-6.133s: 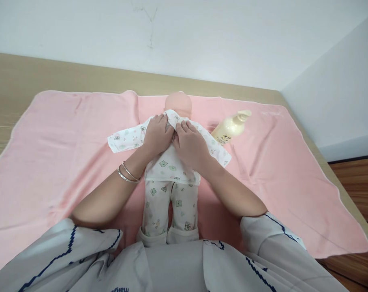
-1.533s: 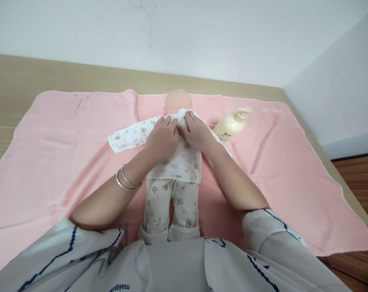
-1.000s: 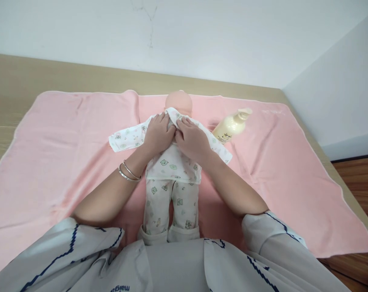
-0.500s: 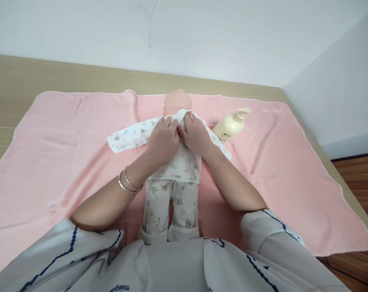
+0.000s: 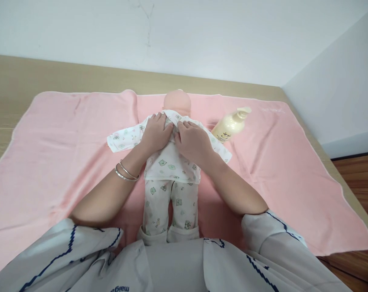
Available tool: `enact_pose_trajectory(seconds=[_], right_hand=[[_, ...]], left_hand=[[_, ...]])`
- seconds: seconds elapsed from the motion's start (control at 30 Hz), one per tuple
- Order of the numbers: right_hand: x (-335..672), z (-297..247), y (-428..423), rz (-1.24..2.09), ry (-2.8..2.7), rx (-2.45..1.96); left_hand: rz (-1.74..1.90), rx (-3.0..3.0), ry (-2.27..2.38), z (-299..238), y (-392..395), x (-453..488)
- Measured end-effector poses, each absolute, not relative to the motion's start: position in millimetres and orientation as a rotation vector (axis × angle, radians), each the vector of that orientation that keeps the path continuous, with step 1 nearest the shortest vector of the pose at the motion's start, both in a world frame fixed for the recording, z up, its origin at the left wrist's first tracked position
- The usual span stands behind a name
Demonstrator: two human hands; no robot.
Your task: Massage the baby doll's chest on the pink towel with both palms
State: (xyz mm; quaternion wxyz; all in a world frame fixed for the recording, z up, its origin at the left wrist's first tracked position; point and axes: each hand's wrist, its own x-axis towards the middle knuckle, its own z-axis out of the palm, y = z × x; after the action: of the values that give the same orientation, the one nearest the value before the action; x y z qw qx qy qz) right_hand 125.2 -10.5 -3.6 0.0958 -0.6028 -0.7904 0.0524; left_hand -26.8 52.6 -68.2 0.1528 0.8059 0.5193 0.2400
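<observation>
A baby doll (image 5: pixel 177 101) lies on its back, head away from me, in a white printed shirt (image 5: pixel 172 164) and matching trousers (image 5: pixel 179 205). Its sleeves spread out to both sides. My left hand (image 5: pixel 156 132) rests on the shirt's upper left chest, fingers stretched toward the collar and thumb apart. On the right side of the chest, my right hand (image 5: pixel 194 140) has its fingers bent over the shirt near the neckline, closed on the cloth. Between the hands the shirt's neck edge is folded and ruffled. The fingertips of my right hand are partly hidden.
A pink blanket (image 5: pixel 77 162) with creases lies under the doll on a wooden table (image 5: pixel 65 73). To the right of the doll, a cream pump bottle (image 5: pixel 229 125) lies tilted beside the sleeve. A white wall (image 5: pixel 202 36) stands behind the table.
My hands have moved apart, the left one to the left and the right one slightly nearer to me. The shirt's neck edge has shifted left and shows more folds. The bottle has not moved.
</observation>
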Motion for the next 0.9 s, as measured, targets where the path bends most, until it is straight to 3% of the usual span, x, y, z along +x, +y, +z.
enact_pose_trajectory(seconds=[0.17, 0.47, 0.77, 0.9], right_hand=[[136.0, -18.9, 11.3, 0.322, -2.199, -1.775], [148.1, -42.3, 31.8, 0.262, -2.188, -1.734], [122.6, -18.4, -7.0, 0.133, -2.356, -1.673], [119.5, -13.7, -10.9, 0.228, -2.267, -1.702]], left_hand=[[0.681, 2.229, 1.653, -56.1, 36.7, -18.6], [0.48, 2.197, 1.561, -21.3, 9.5, -11.8], [0.622, 2.181, 1.524, -49.6, 47.9, -24.7], [0.662, 2.345, 1.489, -67.2, 53.3, -25.2]])
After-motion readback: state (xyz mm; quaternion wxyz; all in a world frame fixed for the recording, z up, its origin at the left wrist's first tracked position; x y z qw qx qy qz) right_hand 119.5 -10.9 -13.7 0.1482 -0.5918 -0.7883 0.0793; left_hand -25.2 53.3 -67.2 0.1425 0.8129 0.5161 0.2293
